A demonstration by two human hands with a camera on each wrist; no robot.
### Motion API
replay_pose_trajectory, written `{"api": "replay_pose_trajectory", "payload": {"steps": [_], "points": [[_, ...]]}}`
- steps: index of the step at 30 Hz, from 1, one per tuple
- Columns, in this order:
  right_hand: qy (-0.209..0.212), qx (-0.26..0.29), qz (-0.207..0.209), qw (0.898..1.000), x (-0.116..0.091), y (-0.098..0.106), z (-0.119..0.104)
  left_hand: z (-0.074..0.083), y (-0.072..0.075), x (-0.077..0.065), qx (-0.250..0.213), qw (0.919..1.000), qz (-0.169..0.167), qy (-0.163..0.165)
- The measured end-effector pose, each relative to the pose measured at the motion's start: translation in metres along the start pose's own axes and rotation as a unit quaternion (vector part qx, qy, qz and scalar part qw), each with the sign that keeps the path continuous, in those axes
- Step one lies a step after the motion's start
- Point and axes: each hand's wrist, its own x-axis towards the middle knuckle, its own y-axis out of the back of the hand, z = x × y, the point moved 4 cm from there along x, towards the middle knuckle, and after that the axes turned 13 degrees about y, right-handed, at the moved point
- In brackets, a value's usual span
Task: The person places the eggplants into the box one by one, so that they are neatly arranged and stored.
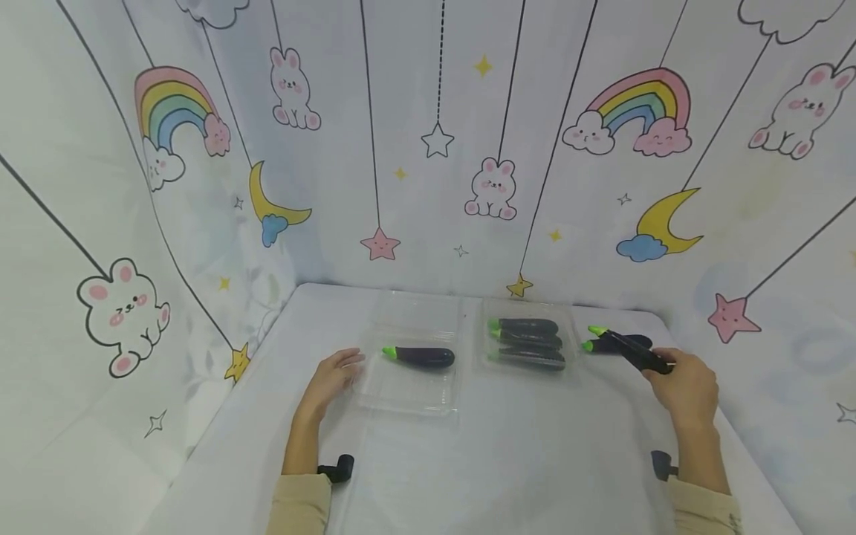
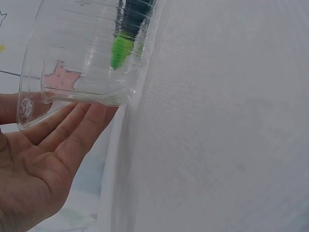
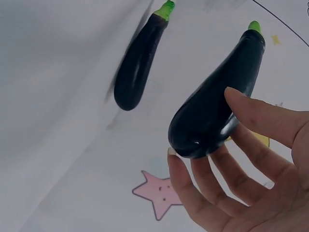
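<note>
Right hand [image 1: 689, 386] holds eggplant [image 1: 631, 353]; left hand [image 1: 332, 379] touches clear tray [image 1: 408, 397]

Bench [image 1: 508, 461]: plain white. Backdrop [image 1: 428, 111]: pale, printed with pastel rainbows, pink-cheeked white rabbits, yellow moons on blue clouds, pink and yellow stars, black hanging lines. Trays [image 1: 408, 394]: clear, colourless plastic. Aubergines: glossy dark purple, almost black, with bright green stems; one in the left tray [image 1: 421, 357], a stack in the right tray [image 1: 528, 343], one loose on the bench [image 1: 618, 343], one in the right hand [image 3: 217, 104]. Sleeves [image 1: 301, 505]: beige.
</note>
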Motion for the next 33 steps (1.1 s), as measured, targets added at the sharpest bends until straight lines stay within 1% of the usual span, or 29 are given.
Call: {"api": "replay_pose_trajectory", "payload": {"steps": [3,9,17,25,29,33], "points": [[0.001,-0.002,0.000,1.000,0.001,0.001,-0.005,0.001,-0.002,0.000,-0.002,1.0000,-0.003,0.000],[-0.003,0.000,-0.005,1.000,0.005,-0.005,-0.019,0.001,-0.001,0.000,0.001,1.0000,-0.003,0.001],[-0.002,0.018,-0.021,1.000,0.005,-0.011,-0.037,-0.003,-0.001,0.004,-0.001,1.0000,0.005,0.006],[0.041,0.037,-0.010,0.998,0.003,-0.018,-0.051,-0.003,-0.002,0.002,-0.005,1.0000,0.003,0.005],[0.054,0.043,-0.002,0.998,0.001,-0.020,-0.064,-0.003,-0.002,0.002,-0.005,1.0000,0.001,0.002],[0.062,0.049,-0.002,0.997,0.002,-0.022,-0.077,-0.002,-0.002,0.001,-0.007,1.0000,0.002,-0.003]]}}
